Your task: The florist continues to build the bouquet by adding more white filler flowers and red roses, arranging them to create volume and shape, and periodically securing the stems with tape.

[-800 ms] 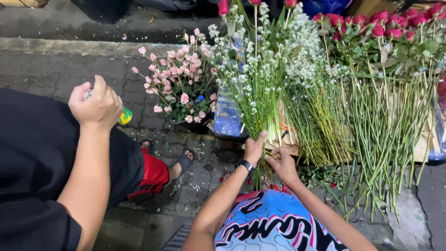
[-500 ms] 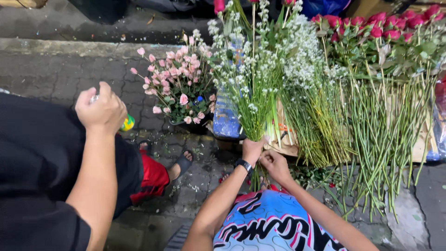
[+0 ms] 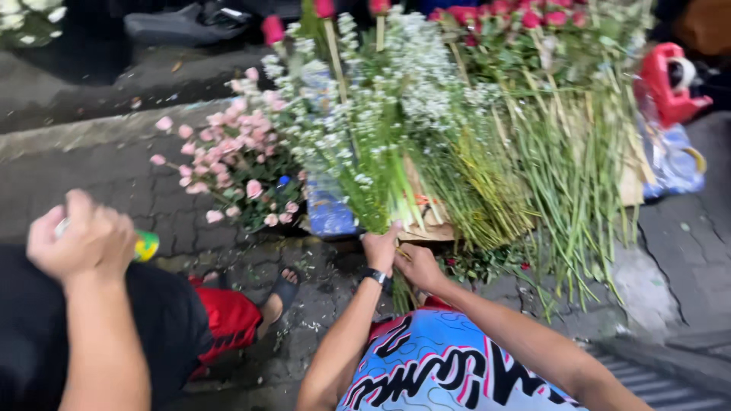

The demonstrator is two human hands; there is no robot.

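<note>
My left hand [image 3: 378,247], with a dark watch on its wrist, grips the bottom of a bunch of green stems [image 3: 384,194] topped with small white flowers [image 3: 358,99]. Pressed against it at the base of the same bunch is my right hand [image 3: 417,265], fingers curled around the stems. The bunch leans upright against more bundles behind it. My patterned blue, pink and white shirt [image 3: 445,365] fills the bottom edge.
At the left, another person in black holds up a fist [image 3: 84,236] around a small green and yellow object. Pink roses [image 3: 236,171] lie on the paving. Long green stems [image 3: 571,175] and red roses [image 3: 502,15] stand at the right, beside a red bag [image 3: 670,80].
My hands stay on the stems and have closed in at the base. The other person's fist has dropped lower and to the left. The view has shifted slightly.
</note>
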